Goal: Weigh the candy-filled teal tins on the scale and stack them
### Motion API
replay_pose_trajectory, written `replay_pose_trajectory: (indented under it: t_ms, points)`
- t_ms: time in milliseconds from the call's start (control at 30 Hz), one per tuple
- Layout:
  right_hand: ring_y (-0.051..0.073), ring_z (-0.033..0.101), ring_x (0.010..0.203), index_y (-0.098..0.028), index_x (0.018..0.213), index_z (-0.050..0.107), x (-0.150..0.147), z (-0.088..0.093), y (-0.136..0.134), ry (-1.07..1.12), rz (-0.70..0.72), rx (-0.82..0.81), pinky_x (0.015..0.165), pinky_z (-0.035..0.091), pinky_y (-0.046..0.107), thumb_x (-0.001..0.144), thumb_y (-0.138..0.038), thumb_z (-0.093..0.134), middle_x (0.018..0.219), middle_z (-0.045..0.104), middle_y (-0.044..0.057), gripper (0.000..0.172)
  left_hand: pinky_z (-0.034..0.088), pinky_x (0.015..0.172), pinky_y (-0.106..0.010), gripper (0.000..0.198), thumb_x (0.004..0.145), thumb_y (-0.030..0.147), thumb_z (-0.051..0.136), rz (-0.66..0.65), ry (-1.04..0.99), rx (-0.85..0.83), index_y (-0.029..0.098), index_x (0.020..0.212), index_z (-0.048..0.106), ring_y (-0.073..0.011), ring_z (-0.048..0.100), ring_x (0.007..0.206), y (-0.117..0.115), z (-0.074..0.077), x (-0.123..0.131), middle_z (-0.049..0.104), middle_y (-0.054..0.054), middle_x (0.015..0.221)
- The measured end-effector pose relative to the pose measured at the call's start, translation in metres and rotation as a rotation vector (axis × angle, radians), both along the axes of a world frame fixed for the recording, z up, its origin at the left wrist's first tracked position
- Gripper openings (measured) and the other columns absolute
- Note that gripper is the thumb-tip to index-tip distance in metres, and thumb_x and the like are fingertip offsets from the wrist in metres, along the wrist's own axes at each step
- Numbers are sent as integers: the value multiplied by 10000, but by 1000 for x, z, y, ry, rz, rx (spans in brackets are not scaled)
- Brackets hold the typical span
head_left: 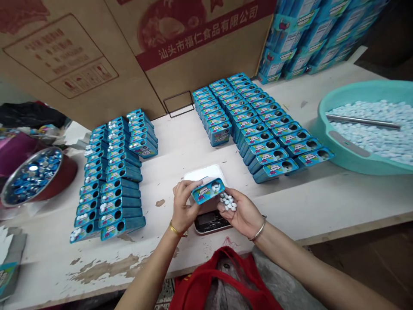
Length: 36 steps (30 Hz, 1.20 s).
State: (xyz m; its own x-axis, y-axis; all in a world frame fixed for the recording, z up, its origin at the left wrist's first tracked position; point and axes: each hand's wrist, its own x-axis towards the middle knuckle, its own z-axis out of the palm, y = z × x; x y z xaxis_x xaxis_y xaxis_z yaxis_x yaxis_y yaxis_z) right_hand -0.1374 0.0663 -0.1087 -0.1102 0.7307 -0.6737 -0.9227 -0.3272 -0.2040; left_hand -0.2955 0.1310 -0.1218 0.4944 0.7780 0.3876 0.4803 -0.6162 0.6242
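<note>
My left hand [184,206] grips a blue candy box [206,191] by its end, its printed top tilted toward me. White candies show in the round hole at the box's right end. Cupped beside that hole, my right hand [243,215] holds a small heap of white candies [228,201]. Both hands are above a white kitchen scale [206,171], whose dark display panel [211,221] faces me. The box hides part of the scale's plate.
Rows of blue boxes [258,116] stand at centre right, more boxes [116,172] at left. A turquoise basin [325,107] of white candies with a metal rod is at right. A bowl [69,172] of blue wrapped pieces sits far left. Cardboard cartons [193,64] line the back.
</note>
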Motion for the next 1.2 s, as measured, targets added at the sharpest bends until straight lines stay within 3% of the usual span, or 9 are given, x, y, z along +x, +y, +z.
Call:
replay_pose_trajectory:
  t_ms: [200, 433, 600, 700, 800, 900, 1033, 1100, 1200]
  points:
    - [81, 535, 468, -103, 764, 639, 17, -3, -12, -6, -19, 20, 343, 366, 141, 830, -197, 509, 639, 631, 57, 174, 426, 873, -344, 326, 756, 296, 662, -5, -172, -274, 212, 1060, 580, -210, 578, 954, 13, -16, 10, 620, -56, 1009]
    - [210, 692, 815, -63, 838, 670, 24, 1, -33, 1, -73, -43, 655, 572, 253, 868, -147, 416, 847, 713, 168, 269, 410, 910, -378, 617, 732, 365, 702, 61, -147, -143, 228, 1274, 442, -230, 526, 1085, 4, -7, -3, 555, -98, 1200]
    - [267, 608, 1073, -65, 906, 663, 23, 7, -53, 78, -136, -49, 845, 551, 338, 877, -147, 389, 1048, 685, 182, 287, 454, 772, -289, 344, 835, 307, 589, 292, -255, -191, 190, 1156, 544, -150, 576, 876, -14, -14, -33, 612, -68, 991]
    - [274, 553, 1149, -75, 932, 658, 26, 8, -64, 105, -174, -33, 915, 519, 360, 876, -149, 383, 1119, 662, 174, 290, 469, 740, -261, 282, 830, 318, 593, 406, -318, -314, 166, 1067, 592, -136, 581, 832, -26, -26, -51, 616, -59, 926]
    - [256, 539, 1168, -91, 959, 651, 27, 6, -72, 99, -191, -16, 945, 499, 360, 877, -159, 380, 1140, 655, 164, 291, 472, 687, -233, 258, 821, 314, 603, 462, -356, -340, 162, 1029, 603, -120, 574, 780, -42, -26, -59, 607, -41, 875]
    - [250, 544, 1164, -98, 973, 648, 24, 4, -79, 104, -167, -29, 945, 498, 363, 878, -163, 385, 1147, 654, 157, 286, 477, 678, -230, 230, 837, 273, 584, 357, -278, -292, 170, 1043, 591, -112, 573, 753, -65, -10, -51, 611, -33, 862]
    - [248, 552, 1156, -104, 993, 646, 13, -1, -87, 140, -106, -42, 935, 502, 378, 886, -159, 377, 1159, 652, 144, 294, 497, 690, -249, 297, 854, 214, 554, -74, -69, -161, 178, 1149, 535, -120, 565, 759, -98, 13, -20, 610, -52, 884]
    - [223, 585, 1117, -108, 1019, 642, 9, -3, -91, 145, -64, -41, 893, 526, 343, 896, -160, 363, 1138, 664, 138, 309, 509, 737, -269, 323, 867, 230, 530, -272, 50, -68, 169, 1184, 510, -147, 566, 852, -110, 17, -2, 601, -84, 966]
    - [169, 644, 1014, -124, 1056, 638, 5, -7, -96, 163, -14, -38, 808, 553, 275, 912, -167, 348, 1065, 698, 117, 327, 514, 740, -276, 251, 896, 243, 464, -370, 250, 65, 150, 1115, 545, -172, 569, 895, -120, 12, 21, 596, -95, 993]
